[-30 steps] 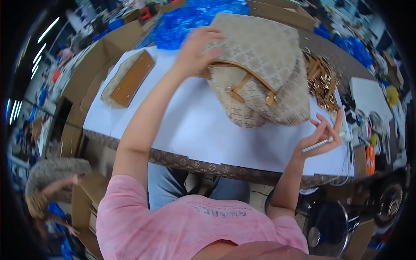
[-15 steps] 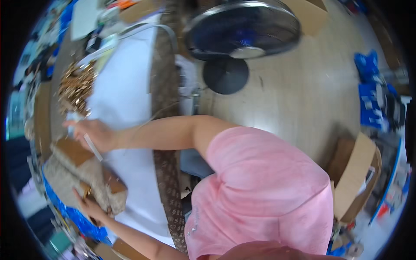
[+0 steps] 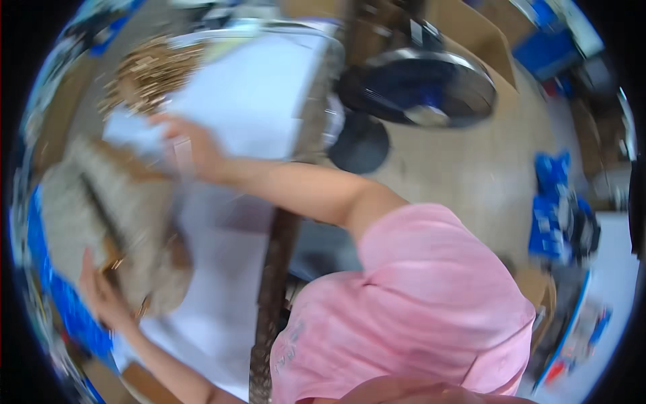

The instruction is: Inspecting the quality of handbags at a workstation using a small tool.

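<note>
My left hand (image 3: 104,299) lies against a beige, rough-surfaced bundle (image 3: 151,249) on the white-covered table (image 3: 225,269). A small gold-coloured piece (image 3: 110,262) glints by its fingertips; blur hides whether the fingers grip it. A dark gap runs through the beige material. My right hand (image 3: 195,148) is over the table, farther away, its fingers bent around a thin whitish strip (image 3: 182,151) smeared by motion. Just beyond that hand sits a heap of shiny copper-gold pieces (image 3: 151,77).
Blue plastic (image 3: 74,316) hangs along the table's left side. A dark fan (image 3: 431,94) stands on the floor beyond the table's right edge. Cardboard boxes (image 3: 471,34) are behind it, and blue bags (image 3: 548,222) lie at far right.
My view has swung, shifting the whole scene. My right hand has moved back from the beige bundle and away from its corner. My left hand still rests by the bundle.
</note>
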The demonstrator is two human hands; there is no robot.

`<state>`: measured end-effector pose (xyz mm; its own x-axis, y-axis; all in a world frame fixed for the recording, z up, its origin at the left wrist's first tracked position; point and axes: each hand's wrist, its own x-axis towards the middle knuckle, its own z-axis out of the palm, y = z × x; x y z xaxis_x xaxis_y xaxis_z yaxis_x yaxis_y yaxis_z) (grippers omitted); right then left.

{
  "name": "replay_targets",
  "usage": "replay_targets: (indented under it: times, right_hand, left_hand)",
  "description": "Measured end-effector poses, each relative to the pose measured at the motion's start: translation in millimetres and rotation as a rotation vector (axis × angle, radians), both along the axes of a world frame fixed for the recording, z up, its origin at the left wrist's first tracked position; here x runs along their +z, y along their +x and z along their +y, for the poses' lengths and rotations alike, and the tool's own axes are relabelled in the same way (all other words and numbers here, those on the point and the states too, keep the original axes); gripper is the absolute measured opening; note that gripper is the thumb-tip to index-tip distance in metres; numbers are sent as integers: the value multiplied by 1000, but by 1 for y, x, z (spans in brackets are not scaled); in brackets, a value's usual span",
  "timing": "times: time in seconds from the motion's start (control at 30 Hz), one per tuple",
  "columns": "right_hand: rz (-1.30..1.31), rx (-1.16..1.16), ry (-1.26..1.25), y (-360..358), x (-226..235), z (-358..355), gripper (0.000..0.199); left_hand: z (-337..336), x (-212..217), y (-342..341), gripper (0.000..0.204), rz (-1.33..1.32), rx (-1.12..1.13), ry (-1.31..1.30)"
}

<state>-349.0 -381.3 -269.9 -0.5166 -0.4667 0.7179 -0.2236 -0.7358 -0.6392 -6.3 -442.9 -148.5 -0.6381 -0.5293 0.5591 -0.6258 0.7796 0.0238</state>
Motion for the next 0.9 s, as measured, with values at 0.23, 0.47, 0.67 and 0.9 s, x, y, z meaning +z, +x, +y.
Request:
replay_targets:
  times: [0.23, 0.47, 0.67, 0.9]
  right_hand:
    - [-56, -20, 152, -8, 9, 9, 14]
    - [372, -162, -59, -23, 11, 0, 35]
    - [501, 396, -116, 118, 6, -87, 34]
    - [529, 466, -162, 155, 13, -159, 32]
  left_hand:
    - [29, -1, 11, 32, 374, 109, -115]
    - [89, 30, 72, 36, 1059, 246, -313]
    - [185, 49, 120, 22, 1083, 391, -894]
    - [229, 19, 170, 11, 1471, 359, -887]
